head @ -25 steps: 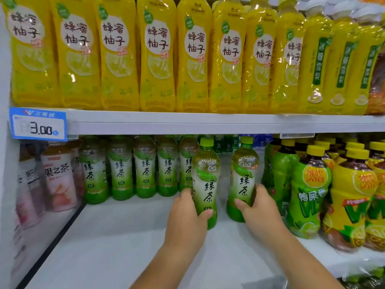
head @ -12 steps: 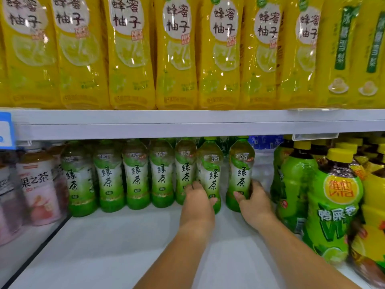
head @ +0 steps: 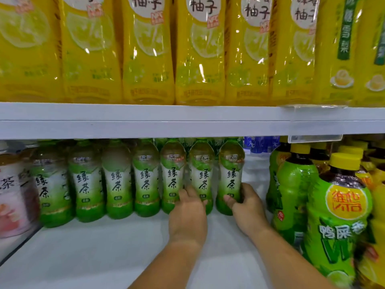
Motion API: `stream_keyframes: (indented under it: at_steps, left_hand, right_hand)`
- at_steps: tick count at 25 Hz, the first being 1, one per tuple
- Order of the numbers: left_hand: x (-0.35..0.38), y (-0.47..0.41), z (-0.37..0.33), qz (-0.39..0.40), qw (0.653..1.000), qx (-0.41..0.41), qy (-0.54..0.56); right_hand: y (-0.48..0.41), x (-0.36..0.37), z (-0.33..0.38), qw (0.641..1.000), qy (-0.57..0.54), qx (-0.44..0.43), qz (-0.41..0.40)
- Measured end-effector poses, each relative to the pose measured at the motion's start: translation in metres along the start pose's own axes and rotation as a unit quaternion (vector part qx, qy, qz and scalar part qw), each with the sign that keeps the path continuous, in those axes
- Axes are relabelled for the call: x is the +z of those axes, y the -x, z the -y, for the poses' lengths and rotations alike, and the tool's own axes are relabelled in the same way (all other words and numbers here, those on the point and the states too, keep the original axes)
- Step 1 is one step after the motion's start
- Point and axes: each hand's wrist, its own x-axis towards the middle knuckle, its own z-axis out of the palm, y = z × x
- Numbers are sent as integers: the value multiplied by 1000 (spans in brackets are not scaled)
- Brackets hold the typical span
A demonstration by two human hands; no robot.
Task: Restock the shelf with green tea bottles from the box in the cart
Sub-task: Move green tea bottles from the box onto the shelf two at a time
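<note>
— White lower shelf, mostly bare along its near edge. How far along is the restocking, would you say?

— Under way, I'd judge. One row of green tea bottles stands along the far side, and the near part has room for many more. Box and cart are out of sight, so I can't tell how much is left to bring.

— And the hands?

— Her or his left hand has its grip wrapped round the lower part of the second bottle from the right. The right hand grips the end bottle near its base, thumb in front. Both bottles stand upright on the shelf.

— Any different from a second ago?

— Yes. Then those two stood forward of the row, nearer us. Now they're pushed back, in line with the others at the row's right end. Neither grip has let go.

— Neighbours?

— Yellow-capped green bottles near on the right, pink-labelled ones at the far left, and yellow bottles on the upper shelf.
</note>
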Motion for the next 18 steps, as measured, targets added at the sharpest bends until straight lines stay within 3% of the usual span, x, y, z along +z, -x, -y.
stream_keyframes:
  at_steps: [18]
  left_hand:
    - [9,-9,12,6,994,-60,86]
  right_hand:
    - [-7,5,-9,999,-39,-11,26]
